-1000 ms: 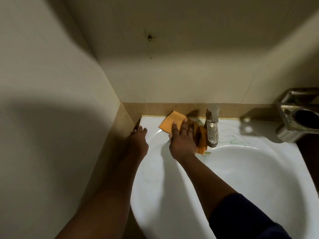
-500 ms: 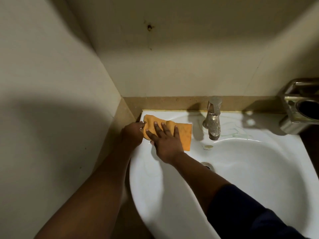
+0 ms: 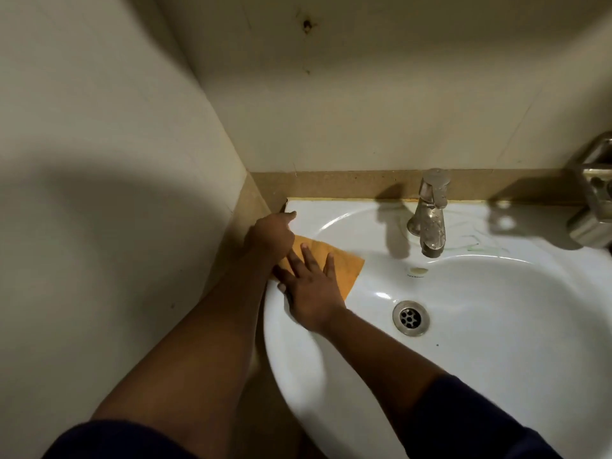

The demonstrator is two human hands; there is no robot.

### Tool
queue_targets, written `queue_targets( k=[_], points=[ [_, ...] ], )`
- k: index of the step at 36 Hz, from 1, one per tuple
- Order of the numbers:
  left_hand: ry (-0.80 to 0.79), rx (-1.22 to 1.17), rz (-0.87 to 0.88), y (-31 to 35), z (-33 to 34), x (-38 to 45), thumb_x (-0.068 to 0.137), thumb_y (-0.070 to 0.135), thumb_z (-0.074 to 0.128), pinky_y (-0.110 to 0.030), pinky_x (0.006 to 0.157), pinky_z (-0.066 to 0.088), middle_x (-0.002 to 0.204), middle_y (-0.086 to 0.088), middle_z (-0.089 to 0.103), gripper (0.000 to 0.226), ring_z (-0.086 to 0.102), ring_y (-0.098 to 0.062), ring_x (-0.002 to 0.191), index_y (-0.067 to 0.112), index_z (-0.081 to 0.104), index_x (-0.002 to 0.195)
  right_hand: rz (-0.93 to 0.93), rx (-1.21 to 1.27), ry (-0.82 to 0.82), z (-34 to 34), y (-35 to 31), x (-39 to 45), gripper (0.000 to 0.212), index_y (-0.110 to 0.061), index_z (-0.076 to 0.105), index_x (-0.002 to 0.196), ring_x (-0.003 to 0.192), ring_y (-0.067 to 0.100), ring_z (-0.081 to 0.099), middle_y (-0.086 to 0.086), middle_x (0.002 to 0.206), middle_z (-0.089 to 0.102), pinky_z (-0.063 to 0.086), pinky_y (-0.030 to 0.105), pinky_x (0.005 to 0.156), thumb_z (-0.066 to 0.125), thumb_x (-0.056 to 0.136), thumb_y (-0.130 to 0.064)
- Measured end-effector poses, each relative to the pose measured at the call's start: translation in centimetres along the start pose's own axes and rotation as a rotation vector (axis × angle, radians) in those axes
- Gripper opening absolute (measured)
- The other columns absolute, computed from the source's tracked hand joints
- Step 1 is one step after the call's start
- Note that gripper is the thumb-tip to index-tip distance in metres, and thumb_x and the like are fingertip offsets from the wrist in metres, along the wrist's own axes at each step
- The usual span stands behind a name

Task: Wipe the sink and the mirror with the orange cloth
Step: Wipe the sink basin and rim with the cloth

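The orange cloth (image 3: 341, 265) lies flat on the left rim of the white sink (image 3: 496, 342). My right hand (image 3: 308, 286) presses on the cloth with its fingers spread straight. My left hand (image 3: 271, 233) rests on the sink's back left corner, just beside the cloth's far edge, one finger pointing along the rim; its other fingers are hidden from me. No mirror is in view.
A metal tap (image 3: 429, 217) stands at the back middle of the sink, with the drain (image 3: 410, 318) in the bowl below it. A metal holder (image 3: 592, 200) is fixed at the right edge. Beige walls close in on the left and behind.
My right hand has slid the cloth from beside the tap to the left, then toward me along the left rim. My left hand stayed at the back left corner.
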State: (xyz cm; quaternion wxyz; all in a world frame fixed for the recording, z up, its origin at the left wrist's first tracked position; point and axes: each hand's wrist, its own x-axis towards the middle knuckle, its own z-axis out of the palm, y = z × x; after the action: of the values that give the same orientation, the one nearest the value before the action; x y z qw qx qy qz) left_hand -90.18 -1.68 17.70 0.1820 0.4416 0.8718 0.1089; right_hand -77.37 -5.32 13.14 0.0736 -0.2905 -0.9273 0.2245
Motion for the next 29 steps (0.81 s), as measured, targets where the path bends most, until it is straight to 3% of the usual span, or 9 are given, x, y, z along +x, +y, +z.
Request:
queue_targets(
  k=[6, 10, 15, 17, 19, 22, 24, 26, 29],
  points=[
    [-0.019, 0.08, 0.146, 0.2, 0.0, 0.4, 0.097, 0.024, 0.045, -0.034, 0.112, 0.031, 0.144, -0.002, 0.045, 0.037, 0.043, -0.023, 0.13, 0.019, 0.05, 0.134, -0.103, 0.088, -0.061, 1.2, -1.0, -2.5, 0.054, -0.031, 0.032, 0.146, 0.145, 0.035, -0.006, 0.002, 0.16, 0.005, 0.0, 0.061, 0.111, 0.016, 0.095, -0.043],
    [-0.096, 0.238, 0.178, -0.4, 0.4, -0.6, 0.099, 0.022, 0.042, -0.036, 0.113, 0.031, 0.153, 0.0, 0.028, 0.045, 0.036, -0.024, 0.136, 0.022, 0.035, 0.143, -0.079, 0.171, -0.105, 1.6, -1.8, -3.4, 0.058, -0.032, 0.032, 0.146, 0.145, 0.032, -0.012, 0.0, 0.16, 0.002, 0.005, 0.058, 0.113, 0.014, 0.093, -0.048],
    [-0.125, 0.353, 0.242, -1.3, 0.8, -1.6, 0.1, 0.016, 0.038, -0.034, 0.112, 0.03, 0.158, 0.001, 0.013, 0.051, 0.03, -0.024, 0.139, 0.02, 0.022, 0.148, 0.008, 0.27, -0.069, 2.1, -2.4, -2.2, 0.045, -0.026, 0.039, 0.142, 0.145, 0.035, -0.01, 0.006, 0.159, 0.013, 0.013, 0.06, 0.112, 0.028, 0.101, -0.041],
    [-0.105, 0.3, 0.255, -1.4, 0.5, -1.4, 0.1, 0.016, 0.039, -0.034, 0.111, 0.031, 0.157, 0.0, 0.017, 0.049, 0.033, -0.024, 0.137, 0.019, 0.025, 0.147, -0.01, 0.226, -0.086, 2.9, -2.1, -1.6, 0.056, -0.026, 0.039, 0.142, 0.145, 0.037, -0.001, 0.008, 0.157, 0.021, 0.016, 0.06, 0.113, 0.013, 0.098, -0.05],
    [-0.089, 0.268, 0.259, -1.6, 0.5, -1.6, 0.099, 0.015, 0.041, -0.033, 0.11, 0.032, 0.156, 0.0, 0.021, 0.049, 0.036, -0.024, 0.136, 0.018, 0.029, 0.146, -0.073, 0.21, -0.067, 3.6, -2.1, -2.4, 0.065, -0.022, 0.04, 0.142, 0.145, 0.035, 0.001, 0.012, 0.155, 0.026, 0.009, 0.055, 0.116, 0.004, 0.097, -0.053],
    [-0.09, 0.215, 0.232, -2.3, 0.6, -2.4, 0.098, 0.014, 0.043, -0.031, 0.111, 0.031, 0.155, 0.002, 0.024, 0.048, 0.036, -0.023, 0.136, 0.02, 0.032, 0.145, -0.143, 0.307, -0.029, 1.9, -3.7, -6.1, 0.045, -0.011, 0.045, 0.14, 0.136, 0.02, -0.014, 0.016, 0.156, 0.018, -0.018, 0.03, 0.111, 0.033, 0.102, -0.032],
    [-0.087, 0.173, 0.217, -2.6, 0.8, -3.1, 0.098, 0.014, 0.044, -0.033, 0.113, 0.03, 0.155, 0.002, 0.024, 0.048, 0.036, -0.023, 0.136, 0.02, 0.032, 0.144, -0.179, 0.355, -0.046, 1.6, -4.3, -8.7, 0.042, -0.013, 0.047, 0.139, 0.131, 0.01, -0.016, 0.009, 0.158, 0.013, -0.021, 0.016, 0.103, 0.039, 0.101, -0.029],
    [-0.069, 0.159, 0.223, -2.9, 1.2, -3.9, 0.097, 0.013, 0.045, -0.033, 0.112, 0.03, 0.154, 0.002, 0.025, 0.049, 0.037, -0.023, 0.135, 0.02, 0.032, 0.144, -0.169, 0.406, -0.073, 1.9, -4.4, -10.5, 0.038, -0.016, 0.054, 0.132, 0.14, 0.014, -0.008, 0.002, 0.157, 0.017, -0.009, 0.019, 0.111, 0.04, 0.1, -0.031],
    [-0.028, 0.121, 0.235, -3.7, 1.7, -5.1, 0.096, 0.01, 0.047, -0.03, 0.111, 0.031, 0.153, 0.002, 0.028, 0.05, 0.039, -0.021, 0.134, 0.019, 0.035, 0.143, -0.077, 0.537, -0.115, 1.8, -4.4, -12.6, 0.03, -0.016, 0.066, 0.115, 0.142, 0.019, 0.024, -0.002, 0.15, 0.037, 0.018, 0.036, 0.112, 0.046, 0.098, -0.03]
  ],
)
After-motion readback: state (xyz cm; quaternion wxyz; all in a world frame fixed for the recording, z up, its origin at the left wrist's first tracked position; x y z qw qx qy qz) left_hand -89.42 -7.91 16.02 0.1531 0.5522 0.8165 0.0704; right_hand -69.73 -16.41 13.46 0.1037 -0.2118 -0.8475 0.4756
